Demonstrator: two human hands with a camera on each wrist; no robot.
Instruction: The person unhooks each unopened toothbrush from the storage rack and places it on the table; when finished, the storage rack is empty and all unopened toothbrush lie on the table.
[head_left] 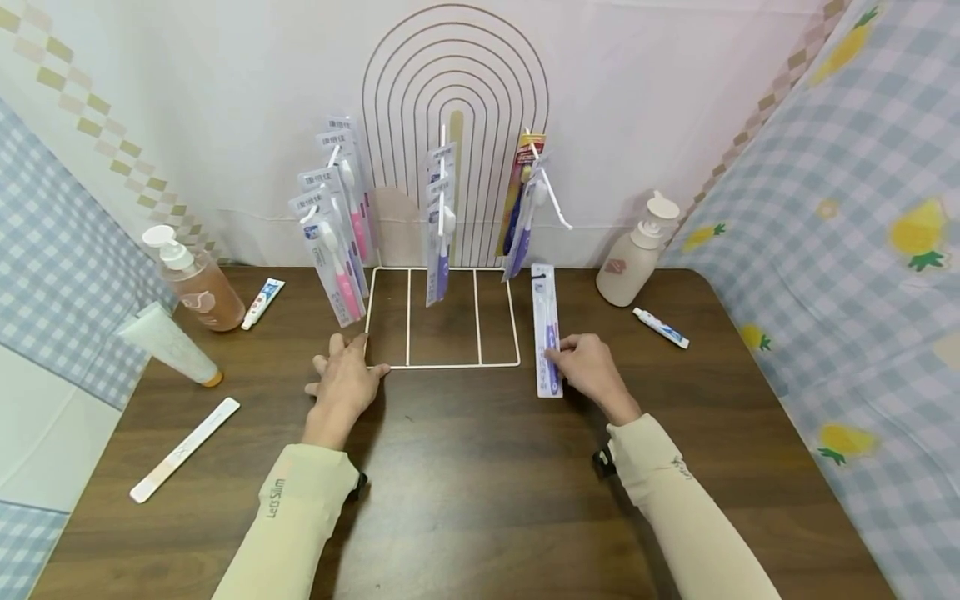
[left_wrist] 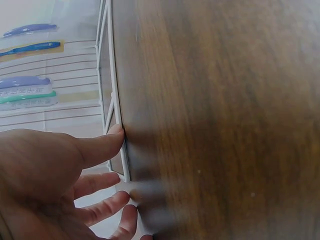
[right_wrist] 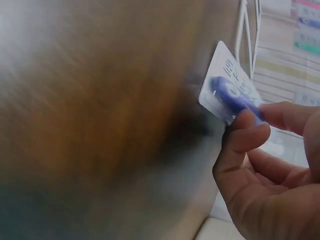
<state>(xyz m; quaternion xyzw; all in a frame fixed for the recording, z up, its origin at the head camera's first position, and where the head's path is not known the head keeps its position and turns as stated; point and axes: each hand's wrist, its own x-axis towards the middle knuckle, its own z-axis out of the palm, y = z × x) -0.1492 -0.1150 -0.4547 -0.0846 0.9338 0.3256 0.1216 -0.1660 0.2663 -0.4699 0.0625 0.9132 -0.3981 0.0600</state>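
Observation:
My right hand [head_left: 595, 367] pinches the edge of a packaged toothbrush [head_left: 543, 333] with a purple handle, just right of a white wire rack [head_left: 442, 366]. In the right wrist view, thumb and fingertips grip the toothbrush pack [right_wrist: 212, 97] near its lower end. Spread fingers of my left hand [head_left: 347, 379] rest at the rack's front left corner. The left wrist view has the left thumb [left_wrist: 102, 149] touching the rack's base wire. Packaged toothbrushes hang on the rack's hooks: pink ones [head_left: 347, 292] at left, purple [head_left: 441, 267] in the middle, purple and blue [head_left: 519, 237] at right.
At left stand an amber pump bottle [head_left: 210, 292], a small toothpaste tube [head_left: 263, 303], a pale squeeze tube [head_left: 172, 343] and a long white packet [head_left: 184, 450]. A cream pump bottle [head_left: 632, 258] and another toothpaste tube [head_left: 661, 327] are at right. Curtains enclose the wooden table [head_left: 480, 483].

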